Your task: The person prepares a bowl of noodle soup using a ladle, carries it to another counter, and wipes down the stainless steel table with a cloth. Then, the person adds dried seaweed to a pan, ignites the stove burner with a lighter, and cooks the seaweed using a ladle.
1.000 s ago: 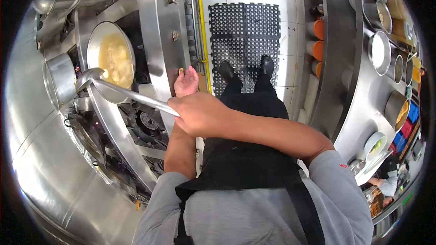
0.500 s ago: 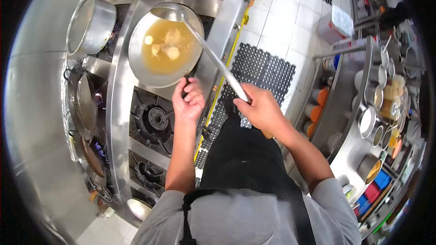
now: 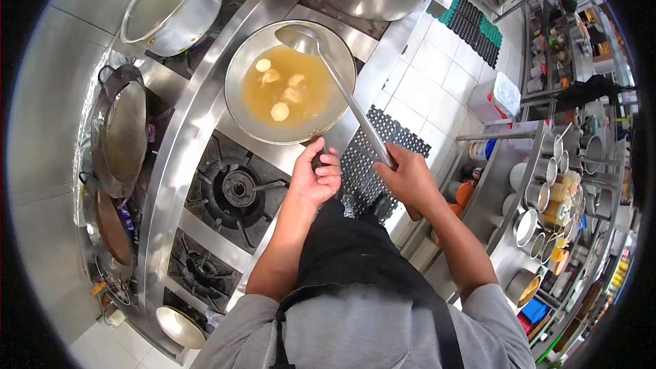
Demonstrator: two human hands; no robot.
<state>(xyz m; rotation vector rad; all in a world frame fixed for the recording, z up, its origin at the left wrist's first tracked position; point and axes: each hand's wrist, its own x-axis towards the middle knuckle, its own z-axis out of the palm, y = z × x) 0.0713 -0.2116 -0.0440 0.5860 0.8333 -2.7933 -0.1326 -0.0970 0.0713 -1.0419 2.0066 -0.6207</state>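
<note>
Your pan is pale grey inside, and the broth in it is a cloudy golden yellow with cream and light-tan pieces. Your ladle is plain silver. You wear a solid black apron over a plain grey shirt. Beside you, the burner is dark grey-black against the silver stove top. The floor is white with a tile grid; the nearer mat is black, patterned with holes, and the farther mat pairs black with green.
</note>
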